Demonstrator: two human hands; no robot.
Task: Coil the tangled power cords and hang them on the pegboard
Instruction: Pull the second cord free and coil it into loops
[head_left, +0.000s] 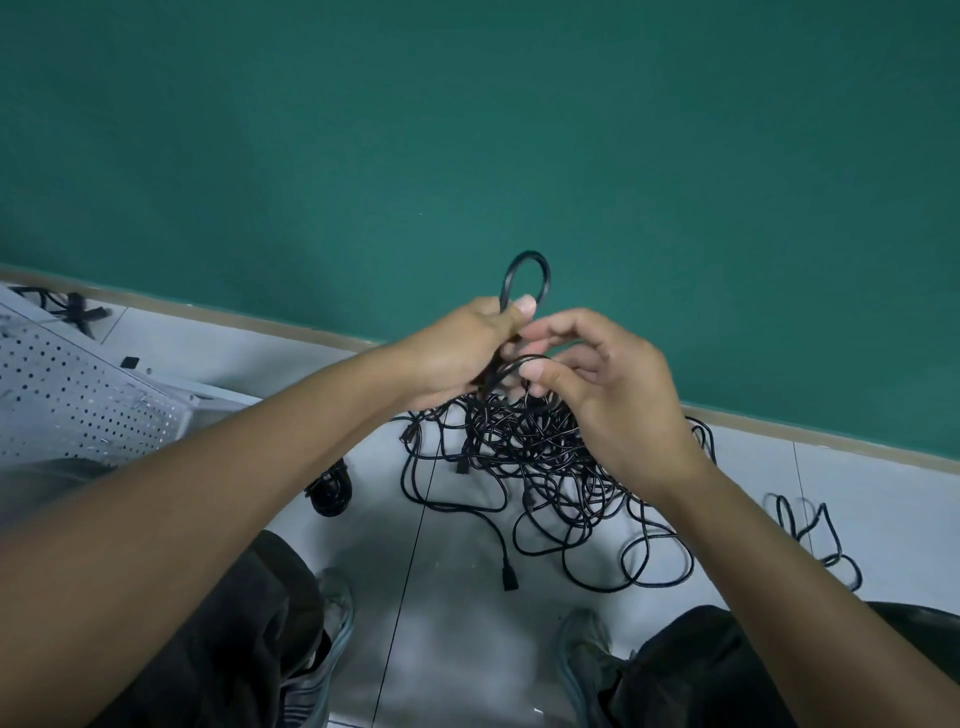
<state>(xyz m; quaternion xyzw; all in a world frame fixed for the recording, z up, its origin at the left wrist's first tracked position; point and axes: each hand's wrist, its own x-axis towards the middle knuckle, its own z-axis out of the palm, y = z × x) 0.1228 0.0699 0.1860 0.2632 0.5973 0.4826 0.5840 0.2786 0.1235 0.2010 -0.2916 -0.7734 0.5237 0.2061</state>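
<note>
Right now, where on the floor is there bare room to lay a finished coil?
Bare tile lies between the pegboard and the tangled cords, up by the green wall, and near the feet, between the two shoes. Past the small loose cord on the right is free too. Under both hands it is crowded.

1. Nothing here can be read: no words, labels, brands, numbers or signs show on anything around the hands.
</note>
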